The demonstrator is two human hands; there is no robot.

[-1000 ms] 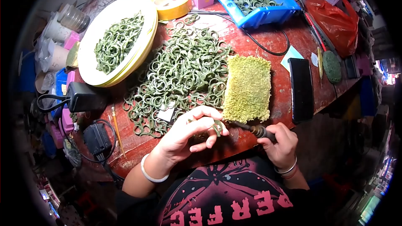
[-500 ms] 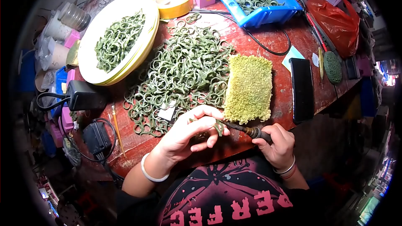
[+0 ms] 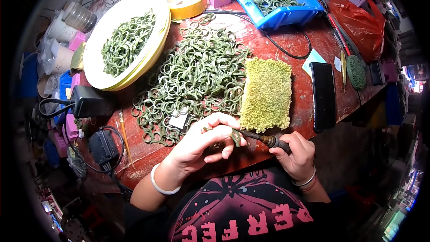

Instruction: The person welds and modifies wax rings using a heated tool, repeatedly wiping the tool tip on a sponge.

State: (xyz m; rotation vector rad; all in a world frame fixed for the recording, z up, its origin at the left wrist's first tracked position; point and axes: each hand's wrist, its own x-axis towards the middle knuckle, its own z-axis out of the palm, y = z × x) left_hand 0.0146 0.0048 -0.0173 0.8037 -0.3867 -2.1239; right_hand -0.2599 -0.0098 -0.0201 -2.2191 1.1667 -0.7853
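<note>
My left hand (image 3: 200, 142) pinches a small green wax ring (image 3: 236, 138) between thumb and fingers, just above the table's near edge. My right hand (image 3: 299, 156) is wrapped round the dark handle of a soldering iron (image 3: 270, 141), its thin shaft pointing left. The iron's tip is at the ring by my left fingertips; whether it touches cannot be made out. Beyond my hands lies a wide heap of green rings (image 3: 197, 69). A yellow-green rough-textured sponge block (image 3: 266, 95) lies right of the heap, close above the iron.
Stacked pale plates (image 3: 96, 58) hold more rings at the left. A blue bin (image 3: 280, 18) with rings stands at the back, near yellow tape (image 3: 188, 12). A phone (image 3: 323, 96) lies right; a black adapter (image 3: 92, 102) and a brush (image 3: 126, 139) lie left.
Both hands stay almost in place. The ring at my left fingertips has tilted or shifted very slightly against the iron's tip.
</note>
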